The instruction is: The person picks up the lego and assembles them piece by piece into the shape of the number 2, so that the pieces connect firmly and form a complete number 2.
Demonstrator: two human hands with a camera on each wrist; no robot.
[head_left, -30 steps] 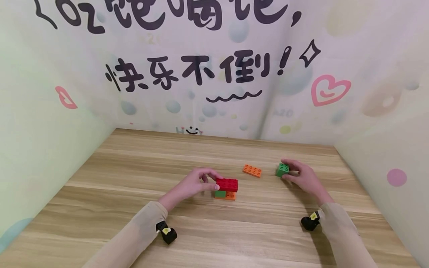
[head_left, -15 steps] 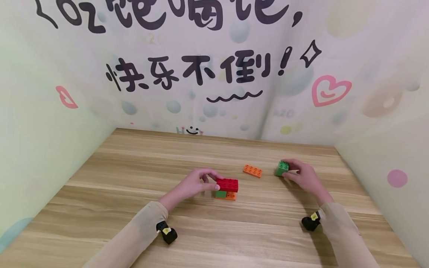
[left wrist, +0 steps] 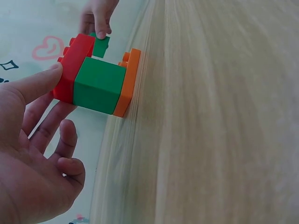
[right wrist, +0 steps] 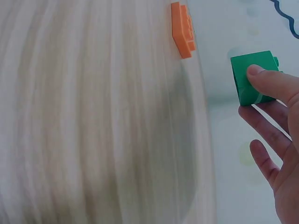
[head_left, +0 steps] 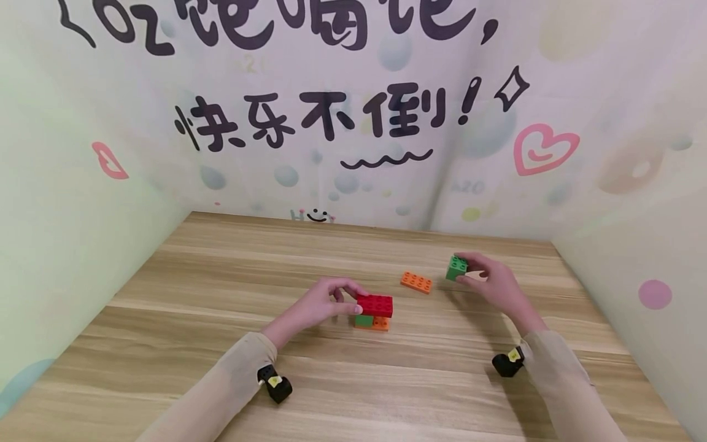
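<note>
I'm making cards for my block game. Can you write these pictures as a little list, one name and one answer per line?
Left grip: pinches the red brick
Right grip: holds the small green block above the table
Stack: red brick on top, green middle block, orange base
Loose orange brick: lying on the table, studs up, between the stack and the small green block in the head view
Wall: black writing

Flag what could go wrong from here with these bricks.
1. The red brick overhangs one end of the orange base, so pressing its unsupported side might lever it off the stacked green brick.
2. The right hand pinches the four-stud green brick above the table; it could slip.
3. The loose orange brick lies between the hands and may get bumped.
</note>
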